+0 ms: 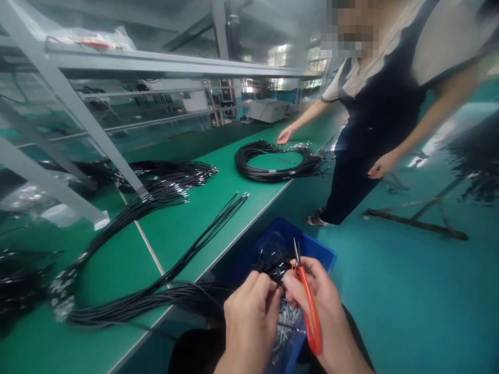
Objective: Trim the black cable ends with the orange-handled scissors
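Orange-handled scissors (312, 317) rest in my right hand (322, 291), blades pointing up and slightly apart. My left hand (253, 311) is closed in a pinch close to the right fingertips, on what looks like the end of a black cable; the fingers hide most of it. Behind my left wrist, a bundle of black cables (128, 306) comes off the green table and reaches toward the hands. Below both hands is a blue bin (325, 249) holding clear bags, dark pieces and small silvery parts (288, 314).
A coiled cable bundle (257, 174) lies on the green table (218, 208), beside a co-worker (378, 119) whose hand is stretched over it. More black cables (175, 174) lie beneath a grey metal shelf frame (113, 140). A stand with hanging dark cables (479, 156) is at right.
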Demonstrator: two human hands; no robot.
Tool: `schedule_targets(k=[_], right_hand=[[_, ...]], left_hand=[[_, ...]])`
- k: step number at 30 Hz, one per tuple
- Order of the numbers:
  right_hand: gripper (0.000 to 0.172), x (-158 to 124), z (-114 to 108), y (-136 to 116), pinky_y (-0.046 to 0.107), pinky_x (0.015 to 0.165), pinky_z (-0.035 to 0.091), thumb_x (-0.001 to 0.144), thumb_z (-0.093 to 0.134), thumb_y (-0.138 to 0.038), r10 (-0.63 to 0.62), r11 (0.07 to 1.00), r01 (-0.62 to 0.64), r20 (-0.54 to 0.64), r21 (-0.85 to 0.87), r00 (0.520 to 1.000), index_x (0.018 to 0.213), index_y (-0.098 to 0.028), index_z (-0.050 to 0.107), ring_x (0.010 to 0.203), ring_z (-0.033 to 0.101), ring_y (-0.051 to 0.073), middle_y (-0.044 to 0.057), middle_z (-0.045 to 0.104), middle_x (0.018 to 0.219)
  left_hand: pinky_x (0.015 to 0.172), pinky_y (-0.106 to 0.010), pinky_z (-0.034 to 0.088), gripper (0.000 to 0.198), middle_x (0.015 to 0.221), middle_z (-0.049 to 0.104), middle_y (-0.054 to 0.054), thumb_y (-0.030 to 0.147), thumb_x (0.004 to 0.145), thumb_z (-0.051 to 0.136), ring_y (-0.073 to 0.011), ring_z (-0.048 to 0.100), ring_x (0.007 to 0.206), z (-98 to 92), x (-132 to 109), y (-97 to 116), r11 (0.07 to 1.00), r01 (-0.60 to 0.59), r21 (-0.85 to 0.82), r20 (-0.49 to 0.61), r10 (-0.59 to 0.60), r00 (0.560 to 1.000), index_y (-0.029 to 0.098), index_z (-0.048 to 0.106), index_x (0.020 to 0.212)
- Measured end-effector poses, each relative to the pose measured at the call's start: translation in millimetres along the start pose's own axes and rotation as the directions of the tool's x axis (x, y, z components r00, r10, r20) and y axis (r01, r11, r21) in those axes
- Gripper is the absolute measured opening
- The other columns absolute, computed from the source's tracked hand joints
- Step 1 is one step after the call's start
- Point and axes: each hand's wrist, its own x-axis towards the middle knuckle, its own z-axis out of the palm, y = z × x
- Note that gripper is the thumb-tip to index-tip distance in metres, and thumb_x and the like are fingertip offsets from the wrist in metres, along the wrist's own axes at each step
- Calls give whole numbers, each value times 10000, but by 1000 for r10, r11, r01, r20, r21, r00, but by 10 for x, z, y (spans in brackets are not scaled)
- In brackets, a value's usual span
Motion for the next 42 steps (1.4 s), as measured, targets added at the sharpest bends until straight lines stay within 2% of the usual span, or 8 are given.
schedule_targets(k=[4, 11, 15, 18, 26, 33, 37, 42], right_hand=[[385, -8, -2, 52, 203, 572, 438, 630, 739, -198, 8, 997, -7, 14, -75, 1000, 921, -225, 487, 615, 568, 119, -53, 614, 668], [335, -36, -200, 24, 240, 608, 451, 643, 727, -210, 43, 992, -16, 217, -124, 975, 903, -198, 515, 642, 586, 132, 16, 675, 771], [230, -58, -322, -97, 208, 446, 327, 685, 647, -216, 291, 955, -277, 546, -111, 786, 882, -156, 546, 441, 443, 68, 57, 684, 746], [185, -95, -337, -142, 201, 458, 304, 699, 594, -179, 386, 917, -365, 589, -161, 710, 877, -148, 553, 466, 427, 69, 40, 669, 707], [169, -78, -316, 8, 198, 441, 261, 805, 550, -215, 349, 925, -366, 598, -99, 722, 954, -137, 533, 422, 396, 44, 54, 677, 701], [235, -39, -293, -39, 185, 413, 258, 817, 585, -298, 327, 924, -378, 635, -59, 700, 957, -127, 505, 387, 403, 25, 82, 689, 712], [215, -5, -269, -96, 157, 369, 257, 801, 593, -301, 403, 903, -400, 637, -159, 657, 906, -143, 491, 350, 405, 20, 44, 670, 637], [160, 27, -261, -58, 121, 278, 238, 718, 616, -214, 445, 891, -280, 571, -357, 690, 802, -173, 485, 261, 373, 15, -11, 660, 549]], left_hand=[[491, -207, 339, 199, 641, 527, 2, 197, 848, 480, -115, 504, 518, 5, -15, 7, 999, 0, 51, 16, -1, 1000, 193, 543, 660], [531, -200, 351, 140, 610, 520, 31, 195, 769, 589, -115, 476, 563, -142, 107, -134, 872, 270, -407, 158, -224, 962, 181, 543, 637], [520, -198, 333, 142, 589, 493, 35, 206, 732, 636, -105, 428, 555, -223, 141, -160, 703, 368, -608, 242, -276, 930, 159, 555, 625], [508, -193, 322, 148, 571, 498, 38, 218, 720, 661, -93, 403, 537, -249, 148, -146, 606, 397, -689, 287, -274, 918, 146, 569, 629], [517, -194, 336, 188, 598, 564, 20, 248, 723, 691, -87, 428, 541, -260, 138, -167, 505, 421, -754, 346, -240, 907, 140, 558, 648], [574, -229, 379, 167, 662, 582, -7, 262, 761, 658, -128, 501, 610, -227, 115, -214, 594, 365, -717, 288, -225, 931, 150, 560, 684], [565, -220, 366, 181, 644, 548, 6, 271, 757, 662, -120, 465, 601, -218, 112, -227, 651, 337, -680, 253, -224, 941, 155, 562, 660], [531, -206, 333, 186, 612, 514, 20, 290, 745, 672, -105, 416, 569, -237, 123, -246, 634, 363, -683, 265, -248, 932, 148, 588, 659]])
